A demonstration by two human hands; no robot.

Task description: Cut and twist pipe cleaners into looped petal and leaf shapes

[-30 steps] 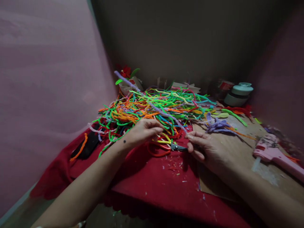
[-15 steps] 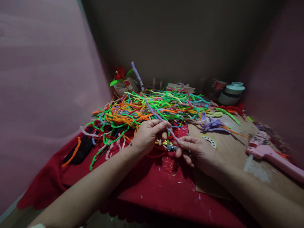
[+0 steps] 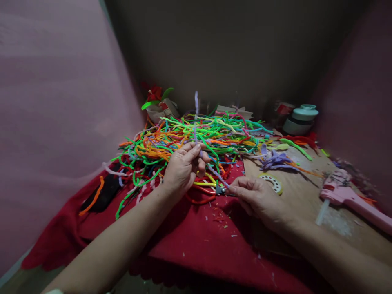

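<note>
A lavender pipe cleaner (image 3: 218, 175) runs between my two hands above the table. My left hand (image 3: 183, 163) pinches it partway along between thumb and fingers, and its far end sticks up past that grip. The fingertips of my right hand (image 3: 260, 198) are closed on its near end. Just beside the right fingertips, on the red cloth, lies a small dark metal tool (image 3: 221, 190), partly hidden. Behind the left hand spreads a big heap of pipe cleaners (image 3: 174, 143) in green, orange, yellow and other colours.
On the brown board (image 3: 306, 188) at right lie a pink glue gun (image 3: 346, 196), a roll of tape (image 3: 272, 183) and a bundle of purple fuzzy pieces (image 3: 274, 158). A teal-lidded jar (image 3: 301, 118) stands behind. Small scraps dot the red cloth (image 3: 196, 237).
My left hand has slid up and left along the pipe cleaner, away from the right hand. The pipe cleaner's free end has swung to the right and now points nearly straight up.
</note>
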